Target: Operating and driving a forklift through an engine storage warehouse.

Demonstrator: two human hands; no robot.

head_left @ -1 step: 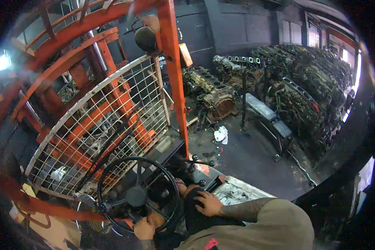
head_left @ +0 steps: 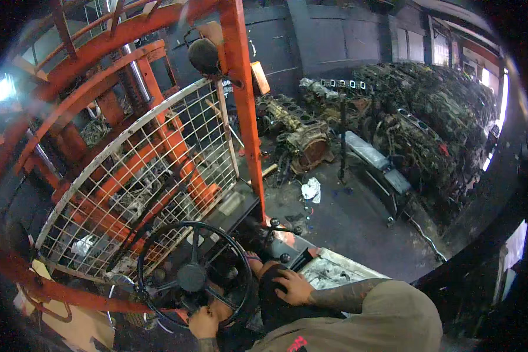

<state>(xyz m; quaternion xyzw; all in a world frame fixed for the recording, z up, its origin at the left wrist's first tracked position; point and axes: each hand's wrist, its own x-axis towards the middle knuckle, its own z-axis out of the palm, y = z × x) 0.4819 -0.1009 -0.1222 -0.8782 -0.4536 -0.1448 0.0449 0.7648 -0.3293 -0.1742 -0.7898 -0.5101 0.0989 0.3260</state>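
A black steering wheel (head_left: 192, 277) with thin spokes stands before me at the lower left. At its bottom rim my left hand (head_left: 203, 322) is closed round the wheel, the thumb on top. The undersides of those fingers are hidden. My right hand (head_left: 294, 287) lies open on my dark-clothed right knee, fingers spread and holding nothing. Just beyond it, short levers with black ball knobs (head_left: 284, 257) rise beside the seat, apart from the hand. A bare foot or sandal shows dimly below the wheel.
Ahead are a white wire guard (head_left: 136, 126), orange mast rails (head_left: 185, 158) and an orange post (head_left: 249, 111). Greasy engine blocks (head_left: 305, 141) sit on the floor, with a large heap of engines (head_left: 434, 111) at the right. A white rag (head_left: 311, 190) lies nearby.
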